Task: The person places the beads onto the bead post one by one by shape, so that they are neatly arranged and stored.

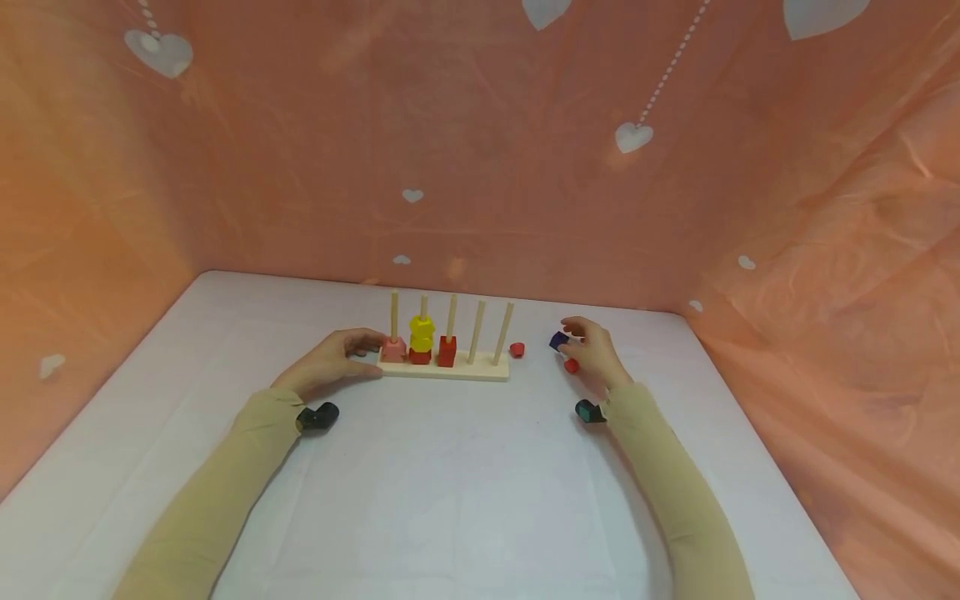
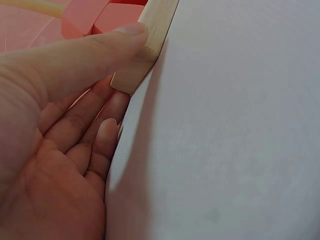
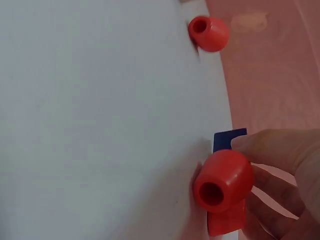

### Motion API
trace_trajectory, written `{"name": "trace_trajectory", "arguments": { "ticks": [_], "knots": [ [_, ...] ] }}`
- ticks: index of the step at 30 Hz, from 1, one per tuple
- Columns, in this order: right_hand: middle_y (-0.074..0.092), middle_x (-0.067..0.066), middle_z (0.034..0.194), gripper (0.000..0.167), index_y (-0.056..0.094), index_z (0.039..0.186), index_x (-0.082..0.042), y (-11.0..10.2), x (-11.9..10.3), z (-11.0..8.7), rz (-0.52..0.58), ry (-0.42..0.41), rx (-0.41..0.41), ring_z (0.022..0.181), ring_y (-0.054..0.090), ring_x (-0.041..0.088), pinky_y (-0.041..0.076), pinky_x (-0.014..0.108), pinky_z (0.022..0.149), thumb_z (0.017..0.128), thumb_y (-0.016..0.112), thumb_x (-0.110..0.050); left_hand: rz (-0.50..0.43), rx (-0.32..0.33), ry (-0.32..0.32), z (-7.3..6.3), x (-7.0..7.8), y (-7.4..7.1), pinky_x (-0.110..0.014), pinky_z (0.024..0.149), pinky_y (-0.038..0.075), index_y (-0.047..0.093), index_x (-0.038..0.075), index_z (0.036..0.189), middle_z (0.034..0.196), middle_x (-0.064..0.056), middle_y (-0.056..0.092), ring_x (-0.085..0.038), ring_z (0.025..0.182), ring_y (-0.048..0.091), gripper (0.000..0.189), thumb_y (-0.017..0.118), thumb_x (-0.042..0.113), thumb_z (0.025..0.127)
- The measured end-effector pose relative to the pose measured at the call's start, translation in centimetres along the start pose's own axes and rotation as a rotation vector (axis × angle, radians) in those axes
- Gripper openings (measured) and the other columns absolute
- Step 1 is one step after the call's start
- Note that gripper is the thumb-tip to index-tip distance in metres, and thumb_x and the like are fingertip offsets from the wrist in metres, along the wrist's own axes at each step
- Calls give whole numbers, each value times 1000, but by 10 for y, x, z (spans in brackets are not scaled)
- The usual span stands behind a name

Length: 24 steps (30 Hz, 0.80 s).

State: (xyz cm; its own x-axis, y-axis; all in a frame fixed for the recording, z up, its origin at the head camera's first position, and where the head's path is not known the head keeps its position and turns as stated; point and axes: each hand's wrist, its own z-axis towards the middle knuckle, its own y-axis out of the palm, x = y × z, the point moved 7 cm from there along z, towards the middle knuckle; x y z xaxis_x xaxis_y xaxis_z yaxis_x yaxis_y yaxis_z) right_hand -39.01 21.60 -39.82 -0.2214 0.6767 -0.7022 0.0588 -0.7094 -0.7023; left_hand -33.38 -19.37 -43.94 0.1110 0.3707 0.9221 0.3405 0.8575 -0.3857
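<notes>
Beads (image 1: 517, 350) near blue block (image 1: 558, 341) in right hand (image 1: 597, 354)

You are facing an orange-pink curtain (image 1: 480, 125), which is filling the top of the head view and running down both side edges. A white heart (image 1: 168, 58) is hanging at upper left in its print; a dotted line (image 1: 678, 57) is slanting down at upper right. Below, the white bench (image 1: 450, 508) is spreading across the lower centre.
</notes>
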Motion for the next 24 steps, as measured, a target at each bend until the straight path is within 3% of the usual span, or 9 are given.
{"name": "trace_trajectory", "arguments": {
  "ticks": [7,12,20,24],
  "knots": [
    [55,23,123,45,53,128,4,3,4,7,-29,56,-35,112,51,35,43,45,97,85,68,-1,-59,-4,-12,-1,0,1,-46,102,36,53,10,131,133,-10,51,-29,117,45,62,81,19,77],
    [56,21,120,39,56,123,3,5,6,6,-15,87,-48,108,52,32,44,41,97,86,67,-3,-45,-7,-5,0,-1,1,-46,102,36,53,10,132,134,-10,51,-29,117,45,63,81,20,77],
    [59,21,118,37,58,122,3,-6,-8,6,27,-10,28,109,55,33,41,45,99,86,65,1,-35,-11,7,0,0,1,-47,103,33,53,8,132,134,-11,51,-31,118,44,62,80,19,78],
    [60,22,118,38,58,122,5,-16,-22,7,54,-69,73,108,58,34,45,43,96,86,67,1,-31,-6,2,0,-1,1,-46,103,33,53,9,132,134,-10,51,-30,118,44,62,80,19,78]
  ]
}}
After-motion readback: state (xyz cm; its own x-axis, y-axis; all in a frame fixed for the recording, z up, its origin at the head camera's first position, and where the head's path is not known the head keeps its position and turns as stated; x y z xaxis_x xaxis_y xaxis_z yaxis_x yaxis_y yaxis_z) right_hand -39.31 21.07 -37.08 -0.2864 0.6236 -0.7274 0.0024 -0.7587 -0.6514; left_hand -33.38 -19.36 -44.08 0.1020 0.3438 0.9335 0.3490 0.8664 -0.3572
